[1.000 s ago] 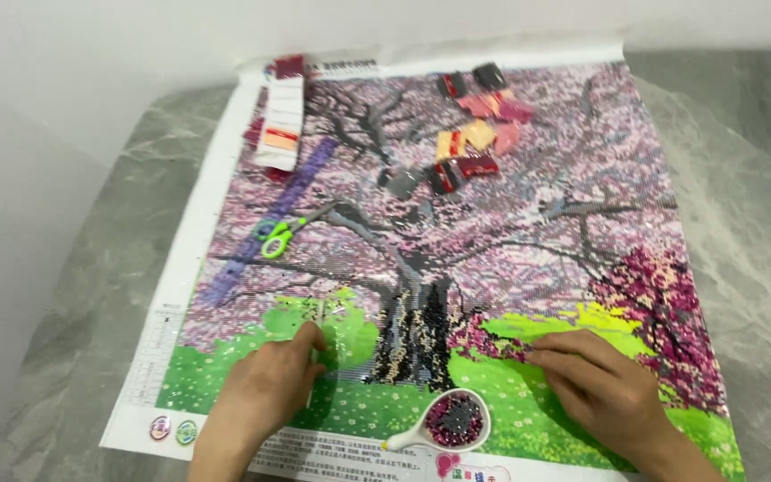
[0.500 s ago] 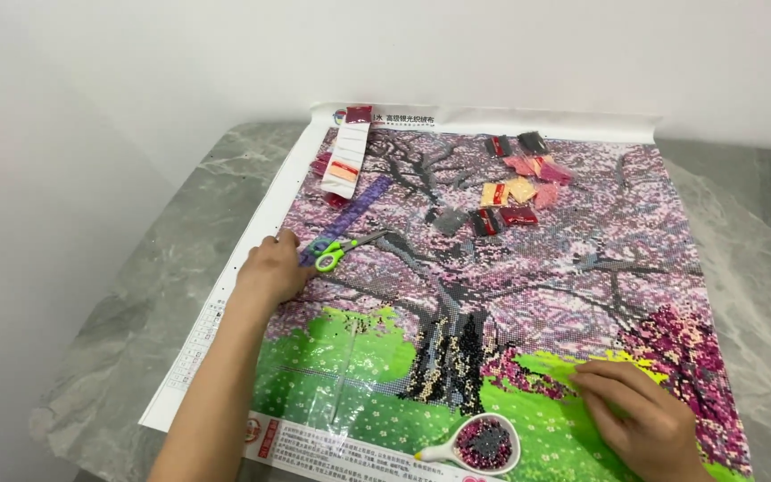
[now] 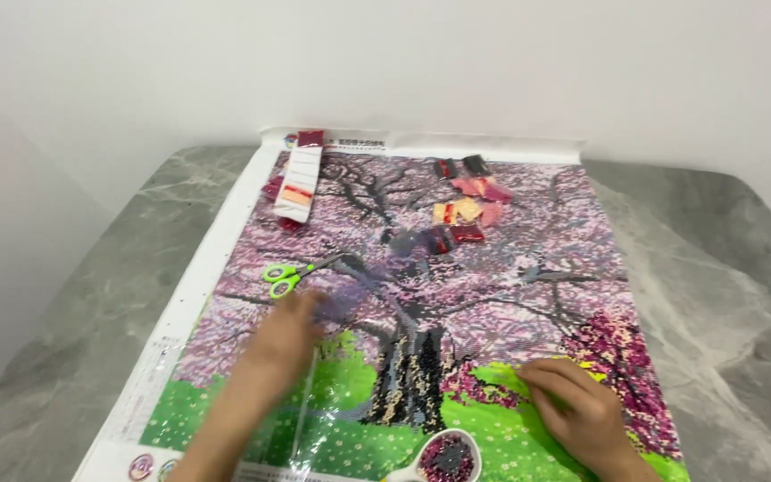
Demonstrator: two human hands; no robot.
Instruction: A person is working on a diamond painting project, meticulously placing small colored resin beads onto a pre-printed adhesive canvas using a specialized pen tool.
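Canvas (image 3: 493,295) is lying on the bench (image 3: 716,268); the blurred left hand (image 3: 289,332), grip indiscernible, is hovering near scissors (image 3: 289,275); the right hand (image 3: 573,406), fingers curled, is pressing flat—steadying firmly helps.

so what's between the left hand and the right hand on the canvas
In the head view, the dark tree trunk of the bead picture lies between the left hand and right hand; no loose item sits there, and the white bead tray is lower.

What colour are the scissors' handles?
Bright green, seen in the head view: the scissors lie on the canvas.
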